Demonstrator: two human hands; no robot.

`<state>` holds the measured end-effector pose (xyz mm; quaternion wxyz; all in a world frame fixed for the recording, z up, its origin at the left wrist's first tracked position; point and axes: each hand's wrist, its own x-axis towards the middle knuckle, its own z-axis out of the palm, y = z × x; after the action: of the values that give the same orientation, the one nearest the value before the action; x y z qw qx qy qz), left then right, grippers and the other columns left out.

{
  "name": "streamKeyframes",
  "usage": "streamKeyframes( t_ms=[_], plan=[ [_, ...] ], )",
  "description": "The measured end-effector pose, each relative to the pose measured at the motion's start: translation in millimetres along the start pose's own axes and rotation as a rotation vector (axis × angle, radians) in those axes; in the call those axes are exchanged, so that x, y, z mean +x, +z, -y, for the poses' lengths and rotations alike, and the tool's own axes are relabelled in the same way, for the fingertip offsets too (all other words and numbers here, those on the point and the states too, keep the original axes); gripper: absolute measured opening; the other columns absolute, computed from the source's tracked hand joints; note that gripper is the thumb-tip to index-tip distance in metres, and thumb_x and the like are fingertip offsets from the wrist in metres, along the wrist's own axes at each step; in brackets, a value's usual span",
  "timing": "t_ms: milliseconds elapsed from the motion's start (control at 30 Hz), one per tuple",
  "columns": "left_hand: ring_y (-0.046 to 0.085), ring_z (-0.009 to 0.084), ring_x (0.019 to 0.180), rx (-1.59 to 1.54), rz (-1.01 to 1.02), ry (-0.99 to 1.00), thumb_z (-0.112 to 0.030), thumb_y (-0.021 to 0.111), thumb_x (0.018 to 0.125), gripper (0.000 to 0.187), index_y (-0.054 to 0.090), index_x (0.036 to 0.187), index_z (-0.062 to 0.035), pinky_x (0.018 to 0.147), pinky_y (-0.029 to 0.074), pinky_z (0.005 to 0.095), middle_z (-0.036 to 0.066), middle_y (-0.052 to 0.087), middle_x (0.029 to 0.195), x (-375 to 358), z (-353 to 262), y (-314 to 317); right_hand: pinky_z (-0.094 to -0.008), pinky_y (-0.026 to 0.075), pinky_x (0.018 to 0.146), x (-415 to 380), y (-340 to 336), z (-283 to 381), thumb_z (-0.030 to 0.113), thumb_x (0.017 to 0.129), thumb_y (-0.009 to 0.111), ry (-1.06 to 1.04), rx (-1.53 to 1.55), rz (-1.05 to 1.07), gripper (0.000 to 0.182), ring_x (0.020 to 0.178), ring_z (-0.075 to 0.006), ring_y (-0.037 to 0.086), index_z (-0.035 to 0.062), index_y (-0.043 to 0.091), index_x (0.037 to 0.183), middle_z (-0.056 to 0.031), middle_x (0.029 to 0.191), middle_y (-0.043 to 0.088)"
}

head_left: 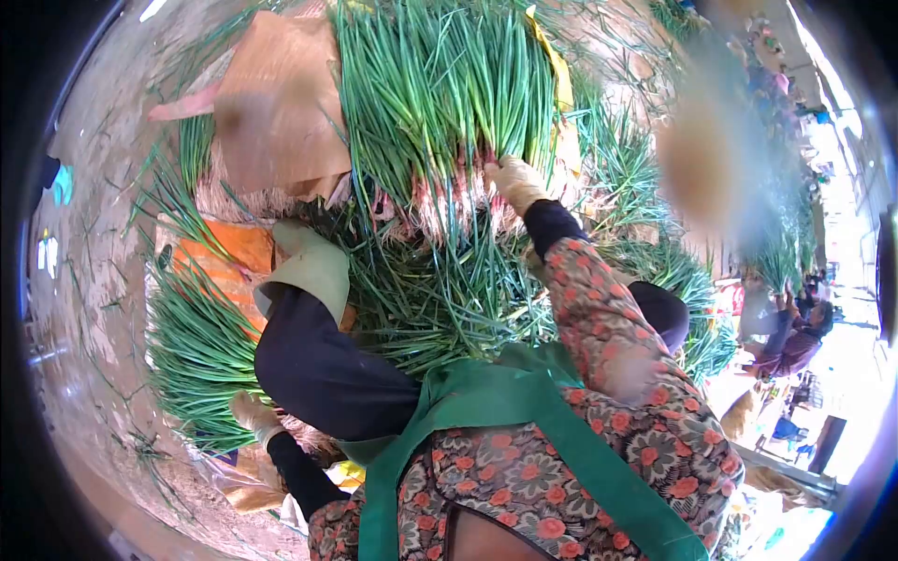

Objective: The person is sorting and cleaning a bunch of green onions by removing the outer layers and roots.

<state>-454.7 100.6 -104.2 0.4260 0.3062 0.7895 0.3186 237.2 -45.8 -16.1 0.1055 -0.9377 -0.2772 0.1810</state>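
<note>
My right hand [516, 182], in a pale glove, is at the root end of a big stack of green onions [449, 93]. Its fingers are closed on some stems just above the reddish bulbs and whitish roots. Low on the left, my left hand [251, 411], also gloved, is bent against the stems of a second pile of green onions [201, 346], near their roots. Its fingertips are partly hidden among the leaves. Loose green leaves [440, 290] lie heaped between my legs, below the large stack.
A brown sheet [281, 103] covers more onions at upper left. Orange sacking [220, 257] lies by my boot [313, 266]. More onions [622, 168] spread to the right. Another person [795, 341] sits at far right, and a teal-gloved hand [63, 185] shows at far left. Smudges blur parts of the view.
</note>
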Motion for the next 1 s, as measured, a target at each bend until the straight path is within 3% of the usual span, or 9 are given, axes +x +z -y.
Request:
streamKeyframes(
  t_ms=[167,233,333,367,400,433,567,733,1000],
  plan=[
    [0.05,0.0217,0.112,-0.703,0.332,0.433,-0.015,0.048,0.091,0.032,0.047,0.12,-0.0006,0.091,0.042,0.0283,0.012,0.053,0.121,-157,-184,33,-0.0363,0.045,0.084,-16,-9,-9,0.036,0.088,0.05,-0.179,0.157,0.135,0.041,0.097,-0.0328,0.06,-0.0007,0.061,0.102,-0.0203,0.1,0.063],
    [0.052,0.0218,0.11,-0.8,1.1,0.692,-0.01,0.047,0.091,0.027,0.047,0.116,0.0008,0.092,0.043,0.0305,0.014,0.054,0.118,-214,-240,57,-0.035,0.049,0.072,-66,-18,-7,0.033,0.088,0.054,-0.303,0.365,0.081,0.037,0.079,-0.0253,0.064,0.0002,0.062,0.101,-0.0162,0.085,0.066],
    [0.058,0.0227,0.102,0.05,0.76,1.055,-0.003,0.053,0.082,0.015,0.057,0.095,0.0028,0.09,0.046,0.0313,0.013,0.059,0.105,-376,-258,157,-0.0331,0.049,0.059,-133,-14,-7,0.025,0.087,0.058,-0.42,0.615,0.212,0.024,0.064,-0.0216,0.061,0.0014,0.062,0.09,-0.0129,0.07,0.063],
    [0.058,0.0213,0.102,-0.191,1.061,0.617,-0.002,0.057,0.079,0.008,0.06,0.086,0.0011,0.089,0.046,0.0305,0.013,0.06,0.103,-386,-238,189,-0.0373,0.05,0.066,-153,-18,-8,0.033,0.087,0.056,-0.488,0.591,0.232,0.032,0.072,-0.0306,0.063,0.0047,0.062,0.099,-0.0158,0.078,0.065],
    [0.059,0.0172,0.098,-0.12,1.3,0.572,-0.003,0.058,0.079,0.008,0.057,0.087,-0.0016,0.084,0.047,0.0295,0.012,0.062,0.103,-346,-182,234,-0.0384,0.05,0.067,-172,-17,-6,0.035,0.087,0.055,-0.513,0.554,0.278,0.032,0.074,-0.0319,0.063,0.0058,0.061,0.1,-0.0161,0.08,0.065],
    [0.061,0.0154,0.084,-0.181,1.262,-0.039,-0.004,0.058,0.083,0.009,0.05,0.089,-0.0034,0.075,0.05,0.0286,0.012,0.063,0.097,-359,-156,262,-0.0395,0.05,0.068,-188,-18,-5,0.036,0.087,0.054,-0.541,0.519,0.322,0.033,0.075,-0.0332,0.063,0.0069,0.061,0.101,-0.0164,0.081,0.065],
    [0.061,0.0215,0.067,-0.182,1.281,-0.113,-0.002,0.051,0.088,0.013,0.044,0.095,-0.0093,0.063,0.054,0.0358,0.017,0.062,0.091,-374,-95,298,-0.0391,0.049,0.071,-197,-25,-28,0.036,0.089,0.05,-0.81,0.248,0.551,0.033,0.08,-0.0339,0.06,0.0091,0.06,0.104,-0.0164,0.089,0.062],
    [0.06,0.0181,0.062,-0.109,1.237,-0.083,-0.002,0.049,0.09,0.015,0.041,0.101,-0.0069,0.055,0.055,0.0299,0.013,0.059,0.085,-387,-76,289,-0.0239,0.041,0.05,-163,11,-38,0.039,0.093,0.05,-0.06,1.183,0.527,0.036,0.055,-0.0082,0.048,0.0049,0.058,0.103,0.0002,0.07,0.055],
    [0.049,0.0102,0.062,-0.574,1.269,-0.008,-0.006,0.05,0.091,0.012,0.047,0.101,-0.0113,0.049,0.044,0.0214,0.007,0.054,0.083,-392,-88,271,-0.0318,0.045,0.058,-145,101,-37,0.028,0.087,0.056,0.147,0.93,0.236,0.029,0.062,-0.017,0.055,-0.001,0.058,0.09,-0.0083,0.068,0.059]
  ],
)
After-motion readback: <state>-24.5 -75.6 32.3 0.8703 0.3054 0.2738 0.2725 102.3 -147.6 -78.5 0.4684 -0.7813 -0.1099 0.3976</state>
